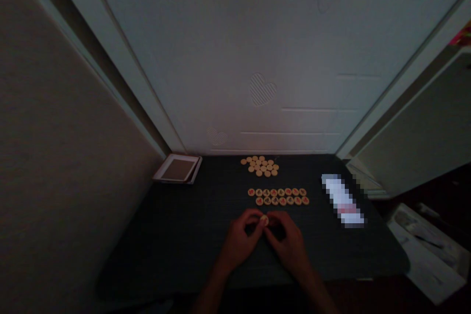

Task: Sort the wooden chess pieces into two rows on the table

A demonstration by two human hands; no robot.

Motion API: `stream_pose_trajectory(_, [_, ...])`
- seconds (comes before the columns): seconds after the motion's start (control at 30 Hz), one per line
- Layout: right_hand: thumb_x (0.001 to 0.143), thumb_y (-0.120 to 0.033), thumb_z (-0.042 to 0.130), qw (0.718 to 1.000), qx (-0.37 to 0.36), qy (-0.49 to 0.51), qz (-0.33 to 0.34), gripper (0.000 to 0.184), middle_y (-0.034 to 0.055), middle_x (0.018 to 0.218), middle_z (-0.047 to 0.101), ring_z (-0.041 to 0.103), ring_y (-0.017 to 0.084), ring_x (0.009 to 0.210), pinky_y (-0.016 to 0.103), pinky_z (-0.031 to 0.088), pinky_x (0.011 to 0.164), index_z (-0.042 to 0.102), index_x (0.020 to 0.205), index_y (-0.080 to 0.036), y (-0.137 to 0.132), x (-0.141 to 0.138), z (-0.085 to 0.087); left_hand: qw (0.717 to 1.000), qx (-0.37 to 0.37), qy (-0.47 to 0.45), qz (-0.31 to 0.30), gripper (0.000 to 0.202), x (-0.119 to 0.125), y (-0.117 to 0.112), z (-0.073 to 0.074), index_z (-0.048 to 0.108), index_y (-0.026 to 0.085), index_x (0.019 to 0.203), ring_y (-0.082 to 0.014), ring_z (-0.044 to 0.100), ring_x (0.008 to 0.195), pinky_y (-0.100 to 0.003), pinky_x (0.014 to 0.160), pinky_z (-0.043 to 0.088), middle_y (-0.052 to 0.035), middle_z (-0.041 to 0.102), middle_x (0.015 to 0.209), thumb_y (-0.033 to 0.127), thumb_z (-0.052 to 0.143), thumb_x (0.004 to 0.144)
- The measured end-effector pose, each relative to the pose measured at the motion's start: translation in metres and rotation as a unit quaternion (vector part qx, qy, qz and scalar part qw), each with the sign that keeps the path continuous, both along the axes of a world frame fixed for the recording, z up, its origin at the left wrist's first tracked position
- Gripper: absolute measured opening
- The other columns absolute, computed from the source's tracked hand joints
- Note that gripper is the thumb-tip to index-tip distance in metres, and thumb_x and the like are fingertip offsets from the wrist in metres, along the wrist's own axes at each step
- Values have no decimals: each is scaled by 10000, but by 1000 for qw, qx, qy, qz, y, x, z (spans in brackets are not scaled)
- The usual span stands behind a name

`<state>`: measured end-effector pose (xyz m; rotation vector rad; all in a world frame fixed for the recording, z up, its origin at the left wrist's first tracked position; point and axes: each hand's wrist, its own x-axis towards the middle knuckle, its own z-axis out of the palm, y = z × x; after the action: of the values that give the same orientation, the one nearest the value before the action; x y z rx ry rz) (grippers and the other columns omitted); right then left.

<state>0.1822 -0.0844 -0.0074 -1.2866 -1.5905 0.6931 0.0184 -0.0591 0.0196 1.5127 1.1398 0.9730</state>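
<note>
Between the fingertips of both hands is one small round xiangqi piece (264,221), a pale wooden disc, held just above the dark table near its front. My left hand (240,239) pinches it from the left and my right hand (289,239) from the right, thumbs and forefingers meeting at the disc. Just beyond my fingers lie two rows of similar pieces, the back row (281,192) and the front row (275,201), with red and dark characters facing up. Farther back sits a loose cluster of pieces (263,169) whose tops look plain.
A shallow box (179,168) stands at the back left of the dark table (176,225). On the right lies a bright long object (342,201), pixelated beyond recognition. A pale panel with heart reliefs (262,90) rises behind the table. A white box (429,255) is at the lower right.
</note>
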Motion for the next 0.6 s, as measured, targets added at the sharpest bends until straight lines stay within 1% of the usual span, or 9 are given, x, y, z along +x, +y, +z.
stream_pose_trajectory(0.13, [909, -299, 653, 1000, 6, -2, -2, 245, 56, 1004, 688, 674, 201, 879, 325, 569, 805, 617, 1144, -236, 0, 0, -2, 1000, -11, 3, -9, 173, 0, 0, 2, 634, 239, 1034, -205, 752, 926, -285, 838, 575, -32, 784, 986, 372, 614, 925])
stream_pose_trajectory(0.43, [938, -313, 615, 1000, 12, -14, 5, 236, 71, 1041, 700, 681, 210, 907, 336, 581, 819, 645, 1160, -241, 0, 0, 1, 1000, 6, -7, -5, 146, -1, 0, 3, 626, 227, 1014, -204, 743, 930, -303, 837, 574, -45, 772, 991, 348, 574, 951])
stream_pose_trajectory(0.6, [952, -283, 590, 1000, 8, -16, 12, 265, 76, 1104, 695, 679, 218, 971, 355, 572, 870, 632, 1212, -253, 0, 0, 3, 1000, 7, -17, -8, 157, -1, 0, 2, 628, 229, 1051, -199, 746, 936, -299, 848, 572, -43, 777, 1013, 338, 594, 942])
